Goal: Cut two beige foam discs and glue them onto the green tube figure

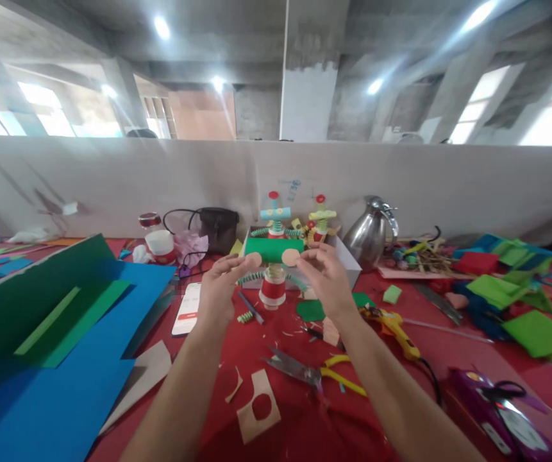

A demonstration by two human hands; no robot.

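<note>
My left hand (222, 279) pinches a small round peach paper disc (253, 260) at its edge. Level with it, a matching peach disc (290, 258) is between the thumb and fingers of my right hand (327, 276). Both discs are in front of a green paper tube (273, 248), which lies crosswise atop a paper figure with a red and white cup-shaped body (272, 290) and coiled green paper arms. Whether the discs touch the tube, I cannot tell. Behind stand two similar figures, one with a light blue crosspiece (276, 213), the other with a yellow-green crosspiece (322, 215).
Scissors (299, 367) with yellow handles and a peach paper offcut (259, 407) lie on the red table. Around them are a phone (186, 311), a yellow glue gun (398, 330), a metal jug (368, 234), blue sheets (97, 359) and a purple device (501, 417).
</note>
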